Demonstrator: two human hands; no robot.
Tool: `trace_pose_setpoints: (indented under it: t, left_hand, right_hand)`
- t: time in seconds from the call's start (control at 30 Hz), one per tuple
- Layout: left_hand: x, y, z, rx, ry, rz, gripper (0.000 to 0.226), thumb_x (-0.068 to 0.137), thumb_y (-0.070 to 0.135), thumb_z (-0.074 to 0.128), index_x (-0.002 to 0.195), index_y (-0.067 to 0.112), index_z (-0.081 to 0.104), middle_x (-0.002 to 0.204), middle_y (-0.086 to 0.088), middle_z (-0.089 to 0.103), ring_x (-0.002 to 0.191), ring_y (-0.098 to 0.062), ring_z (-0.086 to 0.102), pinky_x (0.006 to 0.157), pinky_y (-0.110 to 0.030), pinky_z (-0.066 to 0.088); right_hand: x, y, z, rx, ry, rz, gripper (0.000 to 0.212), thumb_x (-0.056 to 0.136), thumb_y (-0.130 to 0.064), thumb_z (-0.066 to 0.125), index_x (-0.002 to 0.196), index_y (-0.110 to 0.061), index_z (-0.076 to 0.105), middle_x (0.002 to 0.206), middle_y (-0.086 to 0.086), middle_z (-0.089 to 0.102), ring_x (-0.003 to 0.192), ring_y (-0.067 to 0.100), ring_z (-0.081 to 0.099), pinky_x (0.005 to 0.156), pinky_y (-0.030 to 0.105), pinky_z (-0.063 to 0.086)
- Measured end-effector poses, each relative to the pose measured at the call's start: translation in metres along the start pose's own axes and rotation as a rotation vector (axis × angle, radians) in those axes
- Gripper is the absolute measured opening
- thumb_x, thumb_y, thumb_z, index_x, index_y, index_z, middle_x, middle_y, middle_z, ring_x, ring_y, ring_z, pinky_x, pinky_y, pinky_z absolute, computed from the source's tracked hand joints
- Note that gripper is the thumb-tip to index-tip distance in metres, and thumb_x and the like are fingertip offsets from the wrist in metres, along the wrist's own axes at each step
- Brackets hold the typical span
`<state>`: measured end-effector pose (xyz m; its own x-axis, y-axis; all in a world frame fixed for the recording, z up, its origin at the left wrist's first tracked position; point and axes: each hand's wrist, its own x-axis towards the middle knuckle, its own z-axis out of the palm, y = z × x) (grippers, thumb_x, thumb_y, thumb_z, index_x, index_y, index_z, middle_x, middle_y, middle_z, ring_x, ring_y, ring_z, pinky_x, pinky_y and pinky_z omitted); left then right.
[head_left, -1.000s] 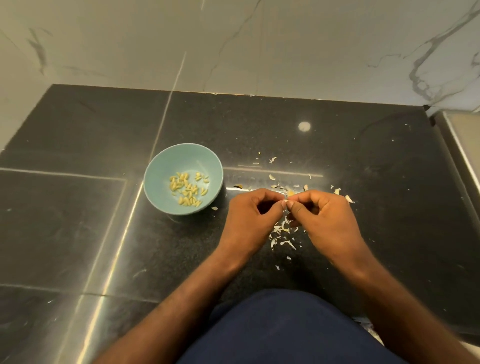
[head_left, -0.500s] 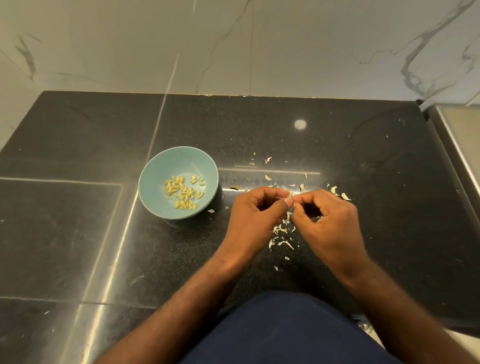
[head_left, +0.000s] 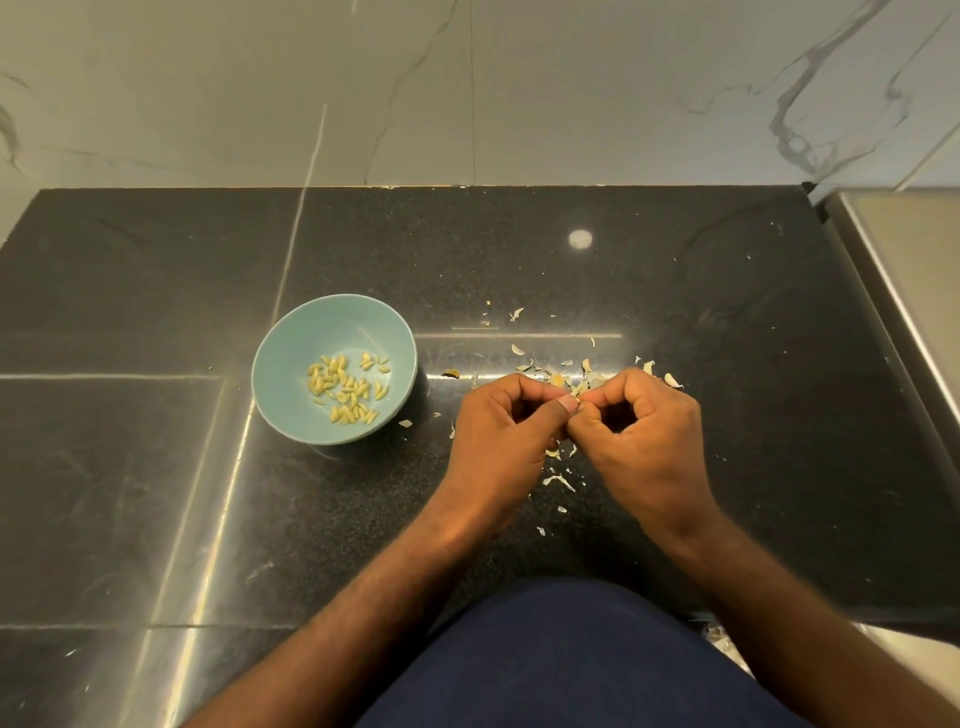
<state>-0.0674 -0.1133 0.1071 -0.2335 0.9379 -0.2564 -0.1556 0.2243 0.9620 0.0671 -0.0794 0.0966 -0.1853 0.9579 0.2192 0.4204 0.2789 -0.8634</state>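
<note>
My left hand (head_left: 501, 441) and my right hand (head_left: 641, 441) meet fingertip to fingertip over the black counter. Both have curled fingers and together pinch one small pale seed (head_left: 578, 404), mostly hidden between thumbs and forefingers. A light blue bowl (head_left: 291, 358) stands to the left of my hands with several peeled yellowish seeds (head_left: 345, 387) inside. White husk flakes (head_left: 558, 480) lie scattered under and beyond my hands.
The black stone counter (head_left: 727, 322) ends at a marble wall (head_left: 519, 93) behind. A steel surface (head_left: 904, 270) borders the counter on the right. My dark blue clothing (head_left: 571, 660) fills the bottom middle.
My hands stay together on the seed, with small finger movements. The camera has shifted slightly, so the bowl and hands sit a little lower and left in view.
</note>
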Motion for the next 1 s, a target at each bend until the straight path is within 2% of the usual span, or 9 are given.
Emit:
trace_pose_setpoints:
  t: [0.2,0.27,0.37,0.47,0.63,0.83,0.93,1.0]
  left_hand:
    - [0.005,0.003,-0.008,0.024,-0.075,-0.023,0.003,0.089,0.001,0.068,0.089,0.001,0.071,0.075,-0.006,0.071,0.065,-0.009,0.063,0.063,-0.018,0.052]
    - [0.007,0.005,-0.013,0.001,-0.120,-0.053,0.005,0.089,0.001,0.068,0.092,-0.002,0.070,0.077,-0.008,0.070,0.068,-0.012,0.064,0.065,-0.021,0.053]
    - [0.010,0.008,-0.021,-0.079,-0.191,-0.118,0.011,0.090,0.001,0.065,0.099,-0.004,0.069,0.077,-0.007,0.069,0.069,-0.012,0.062,0.067,-0.021,0.053]
    - [0.010,0.009,-0.024,-0.151,-0.248,-0.162,0.011,0.092,0.003,0.062,0.099,-0.001,0.069,0.076,-0.005,0.067,0.067,-0.009,0.060,0.064,-0.018,0.052]
    - [0.011,0.006,-0.024,-0.294,-0.263,-0.257,0.018,0.089,0.013,0.061,0.100,0.001,0.068,0.075,-0.003,0.066,0.066,-0.008,0.059,0.064,-0.018,0.051]
    - [0.011,0.005,-0.026,-0.403,-0.285,-0.340,0.016,0.087,0.011,0.063,0.099,0.002,0.069,0.081,-0.011,0.071,0.072,-0.015,0.068,0.068,-0.022,0.057]
    - [0.011,0.007,-0.025,-0.350,-0.285,-0.295,0.020,0.085,0.009,0.065,0.104,0.003,0.067,0.079,-0.011,0.071,0.069,-0.015,0.067,0.066,-0.023,0.056]
    - [0.010,0.009,-0.024,-0.316,-0.305,-0.260,0.029,0.083,0.009,0.066,0.111,0.003,0.063,0.079,-0.010,0.071,0.067,-0.015,0.066,0.065,-0.023,0.056]
  right_hand:
    - [0.002,-0.004,0.000,0.150,-0.057,0.131,0.013,0.081,-0.005,0.075,0.074,-0.008,0.065,0.065,0.001,0.065,0.055,0.007,0.057,0.051,0.019,0.048]
    - [0.004,-0.005,-0.001,0.197,-0.091,0.178,0.012,0.083,-0.006,0.073,0.075,-0.010,0.065,0.064,0.003,0.064,0.055,0.008,0.056,0.051,0.022,0.050]
    - [0.008,-0.002,-0.001,0.385,-0.142,0.280,0.012,0.088,-0.001,0.068,0.077,-0.007,0.065,0.063,0.007,0.065,0.056,0.020,0.058,0.052,0.031,0.052]
    - [0.011,-0.001,0.001,0.489,-0.161,0.331,0.018,0.091,0.006,0.061,0.078,-0.005,0.065,0.062,0.006,0.064,0.055,0.020,0.057,0.051,0.028,0.051]
    - [0.012,0.001,0.002,0.511,-0.222,0.364,0.020,0.093,0.008,0.059,0.079,-0.005,0.065,0.064,0.007,0.065,0.056,0.019,0.058,0.050,0.027,0.049]
    - [0.012,-0.004,-0.001,0.532,-0.215,0.398,0.017,0.092,0.008,0.058,0.080,-0.002,0.065,0.064,0.007,0.067,0.054,0.016,0.059,0.049,0.027,0.050]
    - [0.013,-0.009,-0.001,0.562,-0.198,0.410,0.012,0.088,0.001,0.061,0.078,-0.004,0.064,0.065,0.008,0.067,0.055,0.018,0.058,0.049,0.027,0.049]
    - [0.013,-0.013,-0.002,0.613,-0.184,0.433,0.006,0.078,-0.008,0.058,0.076,-0.005,0.063,0.062,0.007,0.066,0.055,0.016,0.058,0.049,0.025,0.047]
